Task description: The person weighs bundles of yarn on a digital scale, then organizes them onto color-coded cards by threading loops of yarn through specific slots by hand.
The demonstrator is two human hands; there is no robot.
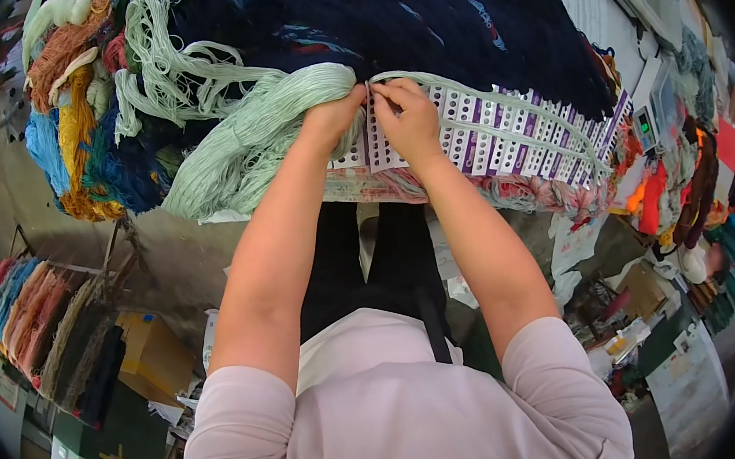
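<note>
A thick hank of pale green yarn [256, 129] lies across the near edge of the table. My left hand [335, 119] is closed at the right end of this hank, its fingertips partly hidden against the yarn. Close beside it, my right hand [410, 117] makes a pinch with thumb and forefinger at the top edge of a punched card; what is between the fingertips is too small to make out. White and purple cards with rows of holes [509, 136] lie in an overlapping row under and right of my right hand. A long pale green bundle of strands [542, 108] runs over them.
Dark navy yarn [418, 21] covers the table behind the hands. Coloured skeins [77, 107] are heaped at the left end. A scale with a green display [645, 120] stands at the right. Lower left, more skeins hang on a rack [58, 326] near a cardboard box [154, 356].
</note>
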